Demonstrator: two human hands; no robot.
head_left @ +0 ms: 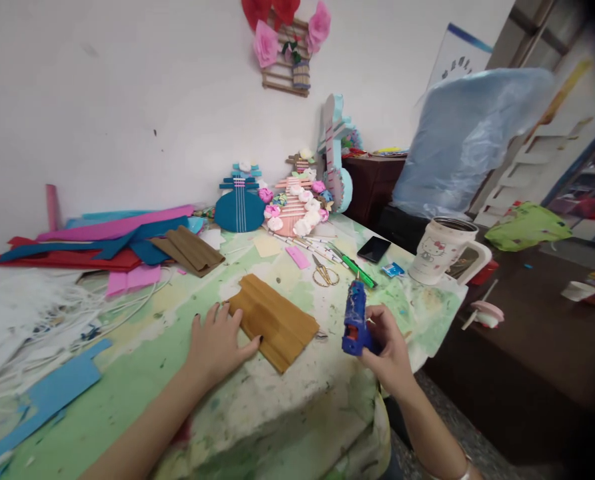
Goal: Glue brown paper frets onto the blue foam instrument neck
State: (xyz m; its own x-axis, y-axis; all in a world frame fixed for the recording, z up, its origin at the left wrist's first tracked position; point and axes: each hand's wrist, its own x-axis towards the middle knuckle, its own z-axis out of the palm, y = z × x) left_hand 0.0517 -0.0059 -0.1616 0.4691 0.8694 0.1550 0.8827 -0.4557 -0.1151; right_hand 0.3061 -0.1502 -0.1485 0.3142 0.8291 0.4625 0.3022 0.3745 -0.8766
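My left hand (220, 341) lies spread on the tabletop, its fingertips and thumb touching the left edge of a brown piece of crepe paper (277, 320). That piece rests flat with soft creases along it. My right hand (390, 350) is wrapped round the handle of a blue glue gun (356, 317), held above the table with its nozzle pointing up and away from me. Just beyond the paper and the glue gun lie gold-handled scissors (324, 272), a green craft knife (355, 265) and a small pink piece (297, 257).
Folded coloured paper (107, 243) is piled at the back left, with white cords below it. Decorated instrument-shaped crafts (240, 207) stand against the wall. A phone (374, 249) and a white mug (440, 250) sit near the table's right edge. A blue sheet (62, 387) lies front left.
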